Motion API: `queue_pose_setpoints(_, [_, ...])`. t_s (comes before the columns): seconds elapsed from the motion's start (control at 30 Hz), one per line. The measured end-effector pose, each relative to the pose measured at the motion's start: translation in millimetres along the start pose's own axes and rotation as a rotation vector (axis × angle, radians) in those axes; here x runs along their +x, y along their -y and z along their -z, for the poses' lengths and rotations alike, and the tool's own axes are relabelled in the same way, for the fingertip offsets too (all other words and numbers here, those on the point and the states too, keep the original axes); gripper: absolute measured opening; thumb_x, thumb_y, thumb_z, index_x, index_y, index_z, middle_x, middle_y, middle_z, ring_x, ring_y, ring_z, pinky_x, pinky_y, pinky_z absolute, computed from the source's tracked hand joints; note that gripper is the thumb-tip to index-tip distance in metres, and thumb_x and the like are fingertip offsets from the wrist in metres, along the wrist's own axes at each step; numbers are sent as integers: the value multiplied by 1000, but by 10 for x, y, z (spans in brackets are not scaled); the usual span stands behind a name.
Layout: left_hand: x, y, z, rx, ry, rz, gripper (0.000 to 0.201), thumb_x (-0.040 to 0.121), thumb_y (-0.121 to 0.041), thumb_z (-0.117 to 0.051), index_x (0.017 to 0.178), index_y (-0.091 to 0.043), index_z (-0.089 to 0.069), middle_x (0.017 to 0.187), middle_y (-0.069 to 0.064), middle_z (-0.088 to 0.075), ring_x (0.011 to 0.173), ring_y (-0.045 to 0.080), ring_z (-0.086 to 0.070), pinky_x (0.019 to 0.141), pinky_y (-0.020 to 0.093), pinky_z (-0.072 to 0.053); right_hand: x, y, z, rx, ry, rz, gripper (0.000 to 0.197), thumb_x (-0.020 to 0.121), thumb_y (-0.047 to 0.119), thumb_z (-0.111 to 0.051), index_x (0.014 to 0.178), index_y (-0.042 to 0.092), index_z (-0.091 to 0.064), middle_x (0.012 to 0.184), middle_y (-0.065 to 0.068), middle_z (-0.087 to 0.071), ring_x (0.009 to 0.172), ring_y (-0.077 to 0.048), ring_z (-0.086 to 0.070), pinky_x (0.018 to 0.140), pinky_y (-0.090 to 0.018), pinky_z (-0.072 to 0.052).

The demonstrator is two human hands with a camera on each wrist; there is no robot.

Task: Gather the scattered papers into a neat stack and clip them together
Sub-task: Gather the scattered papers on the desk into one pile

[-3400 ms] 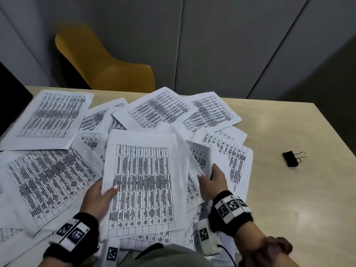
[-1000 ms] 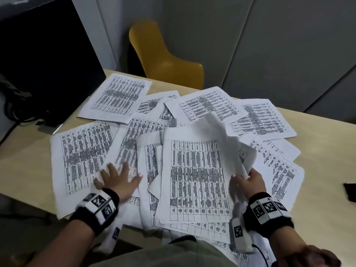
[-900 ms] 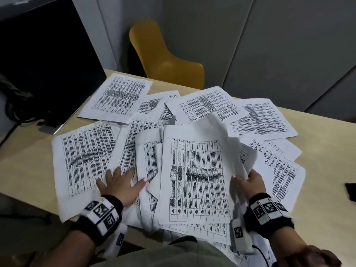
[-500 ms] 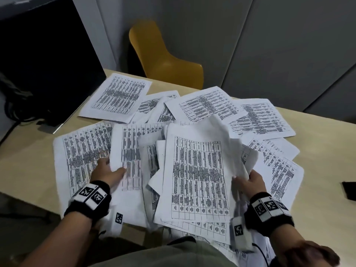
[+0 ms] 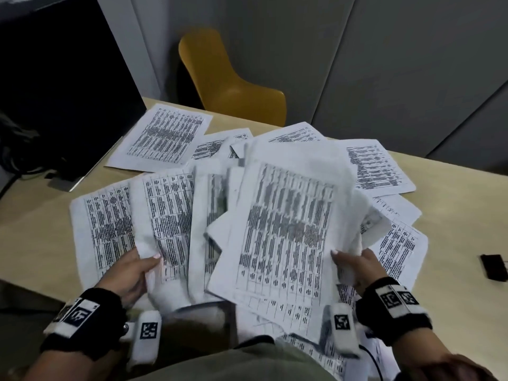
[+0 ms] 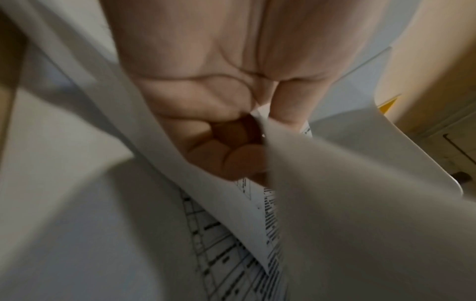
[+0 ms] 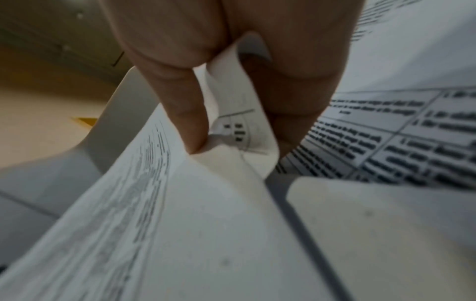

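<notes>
Papers [image 5: 283, 229] lay half-gathered on our table [image 5: 453, 215], our left hand [image 5: 129, 273] pinched one sheet, our right hand [image 5: 354, 268] gripped the raised bundle, binder clip [image 5: 494, 266] well apart.

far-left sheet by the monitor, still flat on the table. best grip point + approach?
Take the far-left sheet at its near-left corner, coming from the left. That corner lies on bare table near the edge with no other page over it, so fingers can slide it off the edge or lift it and pinch; its right side sits close to overlapping sheets. The left hand, now gripping a nearer page, is closest.
</notes>
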State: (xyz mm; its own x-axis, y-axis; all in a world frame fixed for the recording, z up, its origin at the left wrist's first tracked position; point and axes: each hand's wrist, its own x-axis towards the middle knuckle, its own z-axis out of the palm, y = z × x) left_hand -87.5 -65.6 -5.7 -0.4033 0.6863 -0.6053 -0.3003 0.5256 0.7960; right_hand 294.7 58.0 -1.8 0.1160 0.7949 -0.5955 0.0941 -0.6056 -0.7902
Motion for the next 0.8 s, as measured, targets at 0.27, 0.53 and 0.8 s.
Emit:
queue_pose_setpoints(0.27, [17, 103, -354, 160, 114, 28, 20, 88, 8, -47, 102, 4, -60, 90, 20, -70, 76, 29, -68, 83, 44, -50, 34, -57, -49, 81, -49, -31, 18, 81, -1, -63, 84, 6, -48, 73, -12, -55, 48, -21, -55, 39, -19, -43])
queue_pose_setpoints(0.53, [44, 77, -823, 156, 233, 118, 55, 73, -49, -71, 117, -17, -62, 120, 13, -65, 112, 31, -60, 102, 54, -41, -85, -99, -331, -349, 41, 48, 33, 85, 10, -62, 111, -4, -48, 79, -7, -56, 62, -14, -53, 46, -22, -42])
queue_pose_setpoints(0.8, [-69, 44, -643, 134, 78, -22, 50, 85, -18, -64, 132, -16, -45, 124, 11, -60, 116, 31, -53, 100, 45, -37, -221, 10, -177, -113, 26, 284, 77, 59, 50, -78, 120, 17, -45, 101, -9, -50, 95, -24, -50, 88, -40, -46])
